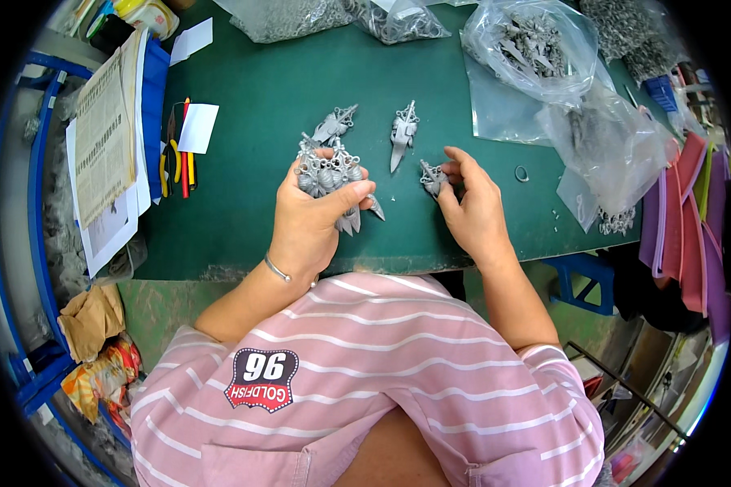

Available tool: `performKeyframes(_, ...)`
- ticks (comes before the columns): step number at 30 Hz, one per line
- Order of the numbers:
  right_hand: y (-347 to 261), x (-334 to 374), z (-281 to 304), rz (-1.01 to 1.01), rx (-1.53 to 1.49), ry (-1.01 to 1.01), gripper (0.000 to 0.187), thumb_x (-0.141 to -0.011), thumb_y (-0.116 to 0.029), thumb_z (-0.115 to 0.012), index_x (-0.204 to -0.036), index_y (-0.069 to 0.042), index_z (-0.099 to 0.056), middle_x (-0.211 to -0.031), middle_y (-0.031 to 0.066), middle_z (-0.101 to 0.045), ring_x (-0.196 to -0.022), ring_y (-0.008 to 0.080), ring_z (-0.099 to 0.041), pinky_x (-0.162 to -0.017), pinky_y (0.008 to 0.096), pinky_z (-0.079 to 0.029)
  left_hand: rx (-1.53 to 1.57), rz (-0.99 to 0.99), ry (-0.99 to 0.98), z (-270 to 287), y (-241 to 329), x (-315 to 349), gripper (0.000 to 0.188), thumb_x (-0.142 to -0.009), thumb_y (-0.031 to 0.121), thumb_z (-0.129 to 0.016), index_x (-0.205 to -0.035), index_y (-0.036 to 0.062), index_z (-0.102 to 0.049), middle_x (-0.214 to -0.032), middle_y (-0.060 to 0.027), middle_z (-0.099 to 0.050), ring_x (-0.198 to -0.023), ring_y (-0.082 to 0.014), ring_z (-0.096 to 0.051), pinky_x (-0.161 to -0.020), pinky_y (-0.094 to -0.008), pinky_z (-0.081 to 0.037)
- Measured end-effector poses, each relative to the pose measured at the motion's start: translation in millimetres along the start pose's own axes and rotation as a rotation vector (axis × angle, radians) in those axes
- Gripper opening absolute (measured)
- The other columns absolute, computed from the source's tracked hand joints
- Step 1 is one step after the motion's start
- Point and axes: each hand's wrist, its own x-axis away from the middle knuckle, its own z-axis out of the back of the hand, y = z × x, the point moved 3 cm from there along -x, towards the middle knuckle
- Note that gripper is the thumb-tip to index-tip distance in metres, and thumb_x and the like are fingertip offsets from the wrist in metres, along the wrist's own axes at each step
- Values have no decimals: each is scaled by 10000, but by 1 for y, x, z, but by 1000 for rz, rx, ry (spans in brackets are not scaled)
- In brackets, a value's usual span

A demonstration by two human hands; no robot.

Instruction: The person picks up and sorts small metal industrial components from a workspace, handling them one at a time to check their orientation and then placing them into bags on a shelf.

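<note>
My left hand is closed round a bunch of grey metal pendants, small castings with rings at one end and pointed tips at the other. The tips stick out below its thumb. To the right, my right hand pinches a single grey pendant between thumb and fingers, at or just above the green tabletop. Beyond the hands lies a loose pendant, its point toward me. Another pendant lies just past the left hand's bunch, partly hidden by it.
Clear bags of grey metal parts crowd the far right, with another bag nearer. A small ring lies right of my right hand. Yellow-handled pliers and a red pen lie left, beside a blue bin with papers.
</note>
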Motion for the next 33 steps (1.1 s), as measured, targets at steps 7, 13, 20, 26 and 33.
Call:
performKeyframes(7,1,-8,15,-59,53,-321,327,-717,-32,-694,-1023,32,-596,-816,116,-592,-719,176,-575,-637,287,-471,-4,-32,-5,1,1,-2,395,-740,-63,-660,-1058,28,-443,-885,-106,-593,-768,-184,-612,-666,-306,-521)
performKeyframes(13,-6,-2,12,-49,-309,-314,258,-668,76,-703,-895,32,-588,-888,81,-587,-726,166,-570,-643,274,-476,7,-83,-2,14,3,-9,469,-725,-77,-673,-1104,-4,-408,-898,-141,-603,-772,-205,-629,-665,-307,-541)
performKeyframes(20,-22,-6,27,340,-441,-76,260,-611,151,-630,-813,-3,-575,-848,106,-612,-775,207,-591,-657,285,-483,-211,-209,108,53,22,-18,402,-708,-96,-673,-1046,-6,-475,-860,-125,-625,-703,-183,-624,-644,-297,-532)
performKeyframes(26,-26,0,33,590,-425,-15,396,-583,212,-414,-895,-31,-417,-879,171,-569,-813,263,-551,-723,349,-473,-386,-2,67,69,15,-9,380,-715,-103,-661,-1036,-10,-480,-857,-115,-631,-742,-168,-633,-661,-270,-541)
performKeyframes(33,-29,-3,35,588,-541,141,389,-592,199,-555,-885,-38,-460,-874,145,-620,-799,263,-580,-709,348,-478,-195,1,40,40,-11,-16,420,-721,-110,-652,-1059,23,-440,-894,-135,-609,-811,-208,-632,-751,-335,-539)
